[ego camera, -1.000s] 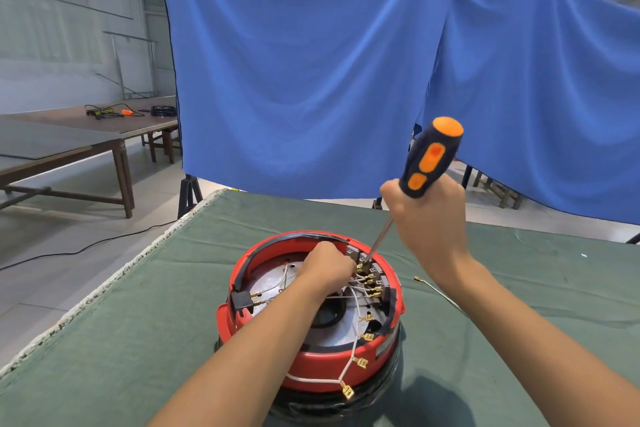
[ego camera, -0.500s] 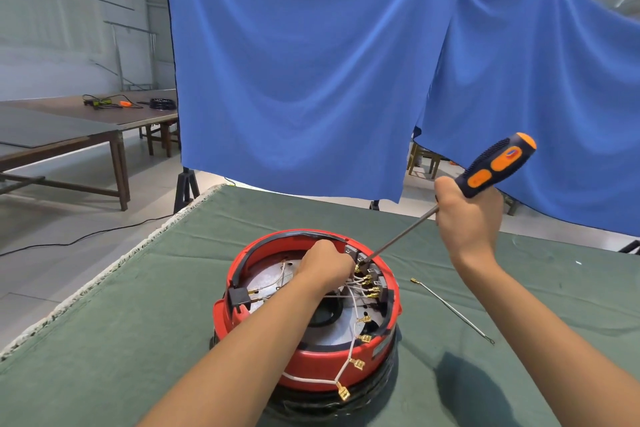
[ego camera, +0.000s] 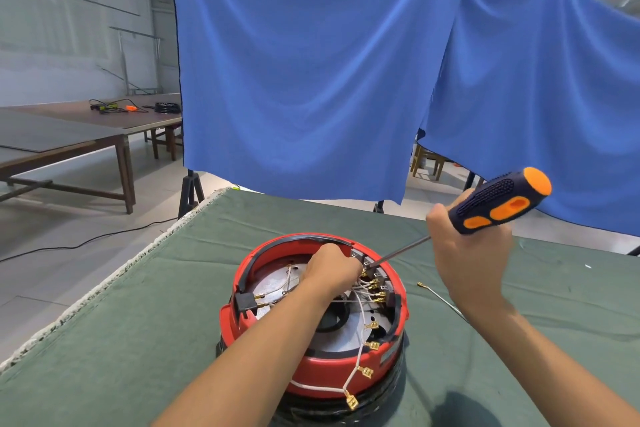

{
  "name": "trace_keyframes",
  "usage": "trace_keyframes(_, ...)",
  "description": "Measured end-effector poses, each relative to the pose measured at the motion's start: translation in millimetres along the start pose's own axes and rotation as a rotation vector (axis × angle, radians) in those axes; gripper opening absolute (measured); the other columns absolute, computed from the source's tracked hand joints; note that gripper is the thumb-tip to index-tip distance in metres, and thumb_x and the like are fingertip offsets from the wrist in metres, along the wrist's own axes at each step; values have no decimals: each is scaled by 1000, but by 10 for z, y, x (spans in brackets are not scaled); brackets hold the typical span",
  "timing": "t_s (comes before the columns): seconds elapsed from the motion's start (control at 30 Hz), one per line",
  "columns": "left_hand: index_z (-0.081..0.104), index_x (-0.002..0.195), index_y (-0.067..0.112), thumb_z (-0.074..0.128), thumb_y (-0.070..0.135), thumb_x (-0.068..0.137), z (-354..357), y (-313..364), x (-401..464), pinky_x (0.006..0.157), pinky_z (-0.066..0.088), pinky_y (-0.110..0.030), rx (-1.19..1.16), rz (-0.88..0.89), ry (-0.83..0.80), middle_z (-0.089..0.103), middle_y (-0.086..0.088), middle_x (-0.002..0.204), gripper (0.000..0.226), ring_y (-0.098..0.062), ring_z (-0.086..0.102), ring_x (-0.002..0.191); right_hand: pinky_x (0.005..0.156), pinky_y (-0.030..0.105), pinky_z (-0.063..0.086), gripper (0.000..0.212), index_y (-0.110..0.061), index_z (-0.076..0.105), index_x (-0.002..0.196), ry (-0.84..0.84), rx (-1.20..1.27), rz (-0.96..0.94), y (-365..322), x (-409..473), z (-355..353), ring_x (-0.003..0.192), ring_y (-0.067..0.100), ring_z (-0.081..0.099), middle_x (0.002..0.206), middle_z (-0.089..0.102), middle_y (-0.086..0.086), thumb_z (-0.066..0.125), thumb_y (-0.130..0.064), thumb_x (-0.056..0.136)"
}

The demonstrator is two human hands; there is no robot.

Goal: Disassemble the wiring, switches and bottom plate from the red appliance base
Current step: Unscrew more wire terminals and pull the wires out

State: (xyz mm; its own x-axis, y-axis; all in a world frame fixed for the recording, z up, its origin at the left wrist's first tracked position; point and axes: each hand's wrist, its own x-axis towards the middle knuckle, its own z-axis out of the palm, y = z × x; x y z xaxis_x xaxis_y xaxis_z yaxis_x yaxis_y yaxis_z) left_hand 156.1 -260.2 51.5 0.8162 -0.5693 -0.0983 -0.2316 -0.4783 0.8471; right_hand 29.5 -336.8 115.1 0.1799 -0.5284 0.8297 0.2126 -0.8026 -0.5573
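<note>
Green-clothed table [ego camera: 138, 322]; wire-filled red base [ego camera: 311, 367]

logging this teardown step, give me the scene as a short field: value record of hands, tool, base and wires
left hand: fist inside the red appliance base, at the wires by the switch block; what it holds is hidden
right hand: grips the screwdriver handle
screwdriver tip: at the switch block on the far right rim
wires: white, brass terminals, some hanging over the near rim
loose wire: on green cloth, right of base
</note>
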Motion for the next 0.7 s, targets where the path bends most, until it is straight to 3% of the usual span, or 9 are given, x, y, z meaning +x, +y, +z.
trace_keyframes(0.1,43,56,12,56,14,80,-2,2,0,65,37,-30,-16,7,2,41,-2,57,27,-24,42,64,44,36,31,30,-16,31,55,-26,6,-14,-18,-36,20,45,11,30,46,32,1,56,-20,71)
trace_keyframes(0.23,39,54,13,58,13,81,-5,2,6,64,34,-30,-22,16,-4,37,-2,54,33,-21,37,57,44,28,31,28,-16,34,51,3,-9,68,65,65,-16,44,9,31,45,35,-2,54,-21,68)
trace_keyframes(0.33,44,55,11,62,13,81,-11,4,1,66,39,-32,-12,27,-17,43,-4,59,32,-22,43,63,45,26,30,30,4,41,56,62,19,233,209,155,-42,46,21,36,48,39,8,53,-22,66)
trace_keyframes(0.4,47,57,10,63,13,82,-22,8,-6,73,47,-36,-8,32,-22,45,-5,61,30,-24,48,69,43,25,29,32,8,41,60,112,44,300,298,195,-47,46,22,36,47,39,9,53,-21,67)
trace_keyframes(0.47,43,55,11,63,14,83,-26,4,-1,79,50,-38,3,31,-20,43,-4,59,34,-27,52,72,40,23,29,24,-1,42,55,138,69,358,367,216,-48,41,21,37,40,39,-1,53,-19,67)
trace_keyframes(0.53,42,54,12,63,14,82,-24,0,7,73,46,-36,23,25,-15,41,-4,58,35,-28,49,69,37,19,29,21,-10,42,50,138,74,405,421,217,-35,35,16,37,35,38,-6,52,-20,66)
trace_keyframes(0.6,46,57,11,63,14,81,-21,-8,14,66,40,-32,39,21,-17,42,-3,59,30,-25,45,67,37,18,29,21,-12,43,49,128,66,432,450,186,-5,33,14,37,33,39,-6,52,-20,65)
trace_keyframes(0.7,57,66,8,63,15,81,-19,-6,-2,69,45,-34,46,30,-18,49,-5,64,18,-25,51,70,37,18,29,21,-11,40,49,118,100,420,441,118,36,33,14,36,34,38,-7,52,-18,65)
